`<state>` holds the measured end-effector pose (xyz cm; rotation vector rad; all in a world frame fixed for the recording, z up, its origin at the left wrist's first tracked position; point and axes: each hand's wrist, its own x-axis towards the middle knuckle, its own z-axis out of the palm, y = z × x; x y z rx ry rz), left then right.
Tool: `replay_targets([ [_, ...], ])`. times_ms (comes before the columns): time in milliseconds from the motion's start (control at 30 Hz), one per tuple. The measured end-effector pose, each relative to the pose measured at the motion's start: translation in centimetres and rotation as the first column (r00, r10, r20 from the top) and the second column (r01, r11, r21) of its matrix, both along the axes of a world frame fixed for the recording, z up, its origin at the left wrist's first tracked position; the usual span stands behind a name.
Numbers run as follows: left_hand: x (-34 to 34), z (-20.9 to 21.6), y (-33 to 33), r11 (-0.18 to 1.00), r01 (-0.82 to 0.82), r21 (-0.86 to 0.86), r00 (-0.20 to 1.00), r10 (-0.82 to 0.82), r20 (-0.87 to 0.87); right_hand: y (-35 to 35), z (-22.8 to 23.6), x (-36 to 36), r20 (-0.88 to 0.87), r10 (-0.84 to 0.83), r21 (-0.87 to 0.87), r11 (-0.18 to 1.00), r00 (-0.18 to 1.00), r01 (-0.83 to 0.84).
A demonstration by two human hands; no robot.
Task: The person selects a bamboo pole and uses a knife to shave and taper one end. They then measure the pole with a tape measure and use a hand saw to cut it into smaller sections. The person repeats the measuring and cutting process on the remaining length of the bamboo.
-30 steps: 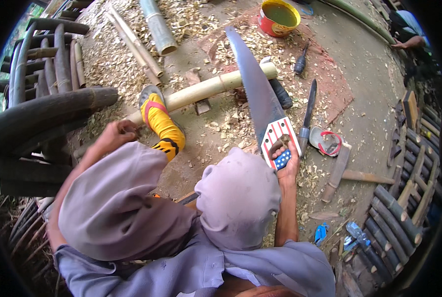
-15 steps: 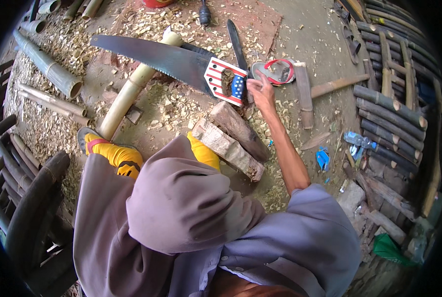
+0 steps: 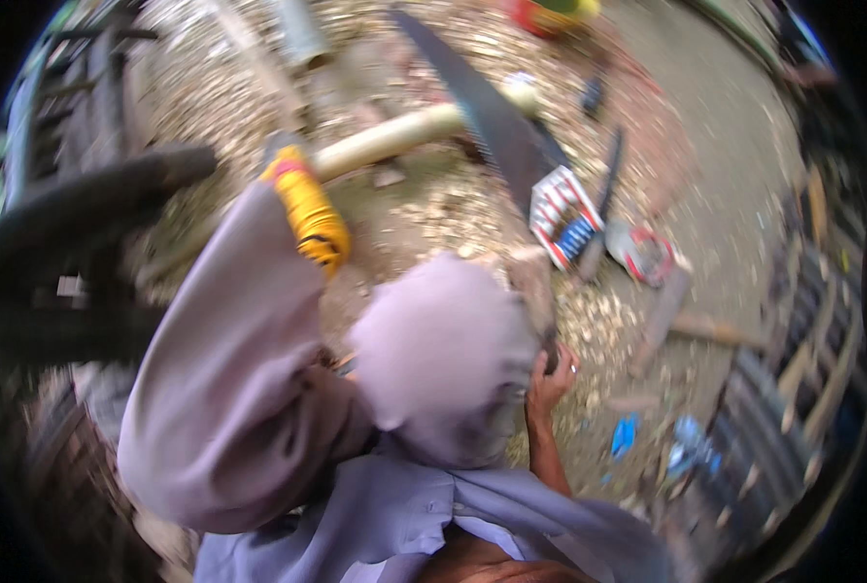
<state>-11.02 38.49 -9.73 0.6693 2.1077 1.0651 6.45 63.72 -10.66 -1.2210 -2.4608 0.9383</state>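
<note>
My right hand (image 3: 552, 381) is low at the right of my knee, its fingers curled round the near end of a wooden block (image 3: 530, 277). My left hand does not show. A handsaw (image 3: 492, 117) with a striped and starred handle (image 3: 566, 216) lies across a pale bamboo pole (image 3: 394, 141), beyond the block. My left foot, in a yellow sock (image 3: 309, 214), is beside the pole. Motion blurs the picture.
A long dark blade (image 3: 610, 175) and a red-strapped sandal (image 3: 647, 255) lie right of the saw. Nearer is a wooden mallet (image 3: 662, 321). Dark bamboo frames (image 3: 84, 209) stand at the left, with a bamboo stack (image 3: 759, 418) at the right. Wood chips (image 3: 453, 214) cover the ground.
My right hand has left the saw handle and come back toward my body, onto the wooden block. The view has turned, and the saw stays lying across the pole.
</note>
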Motion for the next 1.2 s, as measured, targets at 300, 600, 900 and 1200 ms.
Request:
replay_targets([
  [300, 6.5, 1.1, -9.6, 0.814, -0.527, -0.246, 0.839, 0.45, -0.306, 4.8, 1.7, -8.5, -0.162, 0.273, -0.009, 0.961, 0.948, -0.278],
  [600, 8.3, -8.2, -19.6, 0.335, -0.752, -0.568, 0.556, 0.785, -0.273, 7.3, -4.1, -17.2, -0.022, 0.513, -0.466, 0.754, 0.858, -0.463],
  [900, -10.5, -0.9, -8.8, 0.468, -0.875, 0.124, 0.474, 0.777, 0.413, -9.7, -0.3, -30.8, -0.195, 0.577, -0.869, 0.274, 0.793, -0.413],
  [1200, -14.0, -0.8, -3.9, 0.431, -0.89, 0.148, 0.332, 0.389, 0.859, -11.5, 0.1, -32.3, -0.324, 0.723, -0.751, 0.196, 0.61, -0.63],
])
